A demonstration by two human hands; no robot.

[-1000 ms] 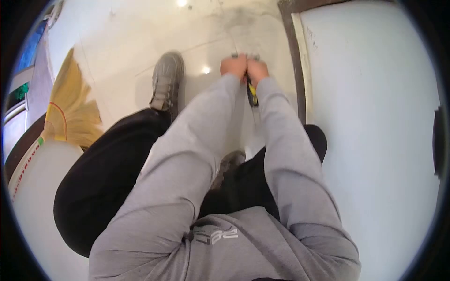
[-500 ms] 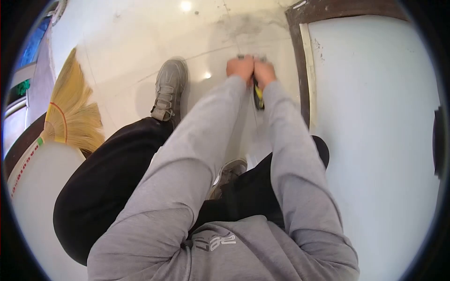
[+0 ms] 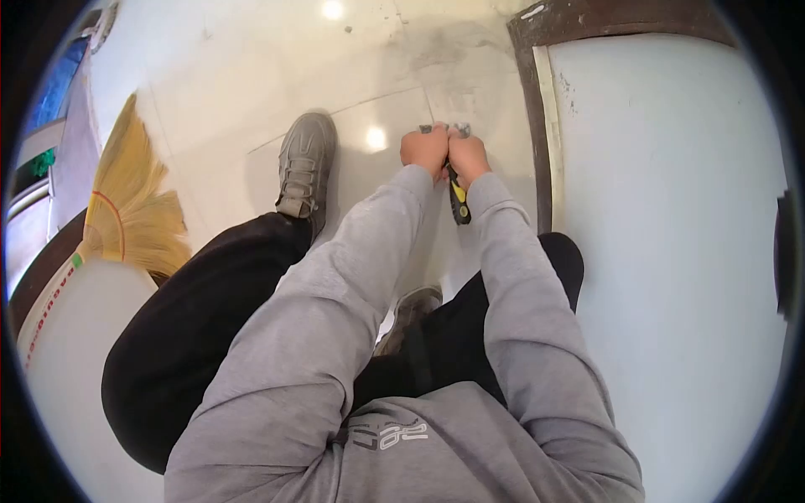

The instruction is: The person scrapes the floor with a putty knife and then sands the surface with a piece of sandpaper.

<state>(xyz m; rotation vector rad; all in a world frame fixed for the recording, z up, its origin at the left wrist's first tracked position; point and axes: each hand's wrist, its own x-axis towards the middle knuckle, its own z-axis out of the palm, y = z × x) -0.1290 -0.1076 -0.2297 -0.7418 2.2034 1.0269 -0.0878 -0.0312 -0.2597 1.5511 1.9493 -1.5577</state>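
Observation:
My left hand (image 3: 423, 151) and my right hand (image 3: 468, 157) are closed side by side, low over the floor and well in front of my body. Between them is a tool with a black-and-yellow handle (image 3: 459, 201), its butt end pointing back toward me. Fingers of both hands are wrapped round its front part. Small grey bits show just beyond the knuckles, but the working end is mostly covered, so the tool's exact kind cannot be made out.
Pale floor tiles (image 3: 360, 168) carry dark smudges ahead of my hands. A dark-framed white panel (image 3: 671, 210) stands close on the right. To the left, a straw broom (image 3: 126, 197) leans by another white panel. My grey shoe (image 3: 308, 168) is left of my hands.
Both hands have come back slightly toward my body with the tool between them. More of the black-and-yellow handle shows, and the motion blur on the hands is gone.

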